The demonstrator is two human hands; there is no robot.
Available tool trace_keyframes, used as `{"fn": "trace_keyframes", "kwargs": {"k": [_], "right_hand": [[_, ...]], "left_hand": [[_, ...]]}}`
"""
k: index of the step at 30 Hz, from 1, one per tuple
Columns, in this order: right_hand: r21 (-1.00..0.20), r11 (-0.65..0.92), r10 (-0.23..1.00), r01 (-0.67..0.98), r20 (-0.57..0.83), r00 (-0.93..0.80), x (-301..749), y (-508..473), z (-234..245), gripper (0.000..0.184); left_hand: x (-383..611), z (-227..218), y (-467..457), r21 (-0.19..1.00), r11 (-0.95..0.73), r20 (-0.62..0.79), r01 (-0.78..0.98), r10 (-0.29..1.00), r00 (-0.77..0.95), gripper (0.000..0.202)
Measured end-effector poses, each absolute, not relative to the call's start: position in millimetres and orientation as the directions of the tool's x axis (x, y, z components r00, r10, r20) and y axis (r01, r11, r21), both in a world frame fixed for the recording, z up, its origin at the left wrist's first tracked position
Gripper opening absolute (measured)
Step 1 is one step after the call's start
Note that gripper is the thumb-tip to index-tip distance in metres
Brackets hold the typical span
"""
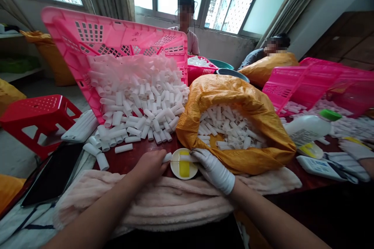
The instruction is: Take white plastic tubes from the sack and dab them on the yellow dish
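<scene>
Piecework workshop: pink crate (67, 21), heaped white tubes (140, 101), woven sack (228, 89).

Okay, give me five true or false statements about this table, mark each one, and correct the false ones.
1. The right hand wears a white glove. True.
2. The left hand is gloved too. False: it is bare, and its fingers hold a short white tube.
3. The orange woven sack holds white tubes. True.
4. The white plastic bottle has a red cap. False: its cap is green.
5. The pink plastic basket stands tilted, with white tubes heaped against it. True.
</scene>
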State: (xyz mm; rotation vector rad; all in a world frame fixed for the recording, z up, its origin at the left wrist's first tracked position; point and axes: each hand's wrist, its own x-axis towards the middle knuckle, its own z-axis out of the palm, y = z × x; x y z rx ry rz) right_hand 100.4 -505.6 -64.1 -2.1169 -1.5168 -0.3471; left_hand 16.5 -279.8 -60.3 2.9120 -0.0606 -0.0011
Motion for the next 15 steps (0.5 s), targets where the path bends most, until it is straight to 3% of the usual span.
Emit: {"fn": "trace_keyframes", "kwargs": {"k": [3,7,12,15], "right_hand": [[-0.206,-0.279,0.825,0.938,0.449,0.344,98.5,-507.2,-62.3,0.026],[-0.172,-0.167,0.927,0.971,0.308,0.214,93.7,-514.6,-57.9,0.028],[-0.230,-0.244,0.809,0.942,0.487,0.329,88.0,-518.8,-69.7,0.030],[-0.158,-0.247,0.838,0.956,0.460,0.293,82.1,-516.6,-77.2,0.026]], "left_hand": [[16.2,-61.0,-279.6,0.219,-0.976,0.008,-0.017,-0.016,1.000,0.020],[15.3,-61.6,-279.9,0.221,-0.975,0.003,-0.028,-0.028,1.000,0.021],[15.0,-61.4,-279.4,0.211,-0.977,0.013,-0.040,-0.038,0.999,0.023],[15.4,-60.9,-279.7,0.216,-0.976,0.008,-0.024,-0.023,1.000,0.024]]}}
